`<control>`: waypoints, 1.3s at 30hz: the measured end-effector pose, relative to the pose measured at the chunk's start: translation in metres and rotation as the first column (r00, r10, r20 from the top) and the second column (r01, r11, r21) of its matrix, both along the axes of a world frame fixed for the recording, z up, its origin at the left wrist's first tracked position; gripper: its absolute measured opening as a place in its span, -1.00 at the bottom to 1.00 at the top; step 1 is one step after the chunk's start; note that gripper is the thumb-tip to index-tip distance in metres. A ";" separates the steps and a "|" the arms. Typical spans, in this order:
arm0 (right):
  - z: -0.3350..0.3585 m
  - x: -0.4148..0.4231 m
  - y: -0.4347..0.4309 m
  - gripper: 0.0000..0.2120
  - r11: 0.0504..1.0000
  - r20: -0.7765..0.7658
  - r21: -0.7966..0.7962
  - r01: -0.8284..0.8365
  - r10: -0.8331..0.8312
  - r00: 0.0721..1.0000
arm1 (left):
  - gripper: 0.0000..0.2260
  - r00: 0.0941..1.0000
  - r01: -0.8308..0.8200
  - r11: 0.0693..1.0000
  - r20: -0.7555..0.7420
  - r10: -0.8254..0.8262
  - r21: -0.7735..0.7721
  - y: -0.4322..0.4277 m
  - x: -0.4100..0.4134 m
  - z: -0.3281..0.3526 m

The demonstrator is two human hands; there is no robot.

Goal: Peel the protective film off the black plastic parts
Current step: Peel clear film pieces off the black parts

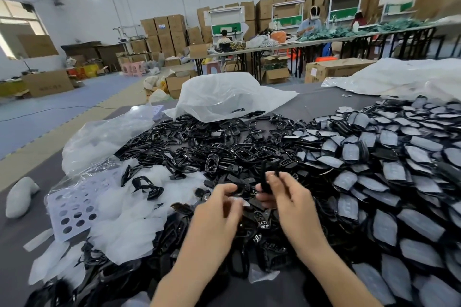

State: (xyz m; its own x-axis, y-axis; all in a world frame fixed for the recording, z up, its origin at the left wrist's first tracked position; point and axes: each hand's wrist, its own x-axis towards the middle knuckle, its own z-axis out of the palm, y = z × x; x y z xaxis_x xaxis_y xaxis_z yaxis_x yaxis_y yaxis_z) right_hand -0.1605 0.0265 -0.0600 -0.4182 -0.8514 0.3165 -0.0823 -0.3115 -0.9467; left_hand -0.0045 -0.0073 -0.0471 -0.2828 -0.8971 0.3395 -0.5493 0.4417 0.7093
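Observation:
My right hand (287,197) holds a black plastic part (268,179) upright between thumb and fingers, above the pile. My left hand (219,207) pinches a small piece of clear film (239,200) just left of that part. Bare black parts (224,154) lie heaped in the middle of the grey table (15,244). A large spread of parts still covered with pale film (389,182) fills the right side. Peeled white films (129,227) lie heaped on the left.
A lilac perforated sheet (72,209) lies under the peeled films at left. White plastic bags (224,95) sit at the table's far side. Beyond stand long work tables (324,42) with seated people and stacked cardboard boxes (164,30).

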 end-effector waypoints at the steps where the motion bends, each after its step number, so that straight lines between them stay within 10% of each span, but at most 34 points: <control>1: 0.000 -0.006 -0.001 -0.79 0.999 0.045 0.006 0.038 -0.038 0.998 | -0.85 0.994 -0.034 0.997 0.097 0.041 -0.073 -0.007 0.007 0.000; 7: -0.006 -0.027 -0.005 -0.72 0.993 0.050 0.078 0.087 -0.091 0.995 | -0.68 0.762 0.040 0.988 0.644 0.065 -0.147 -0.046 0.019 -0.010; 18: -0.010 -0.026 -0.002 -0.75 0.991 0.032 0.089 0.100 -0.103 0.994 | -0.78 0.538 0.111 0.992 0.835 -0.116 0.067 -0.062 0.015 0.012; 25: -0.008 -0.022 0.001 -0.76 0.993 0.015 0.096 0.071 -0.073 0.997 | -0.84 0.454 0.144 0.966 0.882 0.127 -0.214 -0.052 0.019 0.020; 28: -0.010 -0.021 0.001 -0.78 0.989 0.023 0.118 0.084 -0.087 0.996 | -0.87 0.794 0.032 0.966 0.594 0.130 -0.255 -0.047 0.025 0.014; 31: -0.012 -0.020 -0.001 -0.82 0.987 0.058 0.135 0.086 -0.094 0.994 | -0.87 0.999 -0.023 1.000 -0.028 0.023 0.019 -0.026 0.014 0.011; 35: -0.014 -0.018 -0.003 -0.85 0.988 0.040 0.141 0.058 -0.064 0.997 | -0.75 0.784 0.249 0.888 -0.618 0.050 0.387 -0.003 -0.012 0.007; 39: -0.016 -0.015 -0.003 -0.84 0.988 0.016 0.145 0.051 -0.054 0.998 | -0.84 0.628 0.327 0.825 -0.758 0.174 0.460 0.003 -0.021 0.000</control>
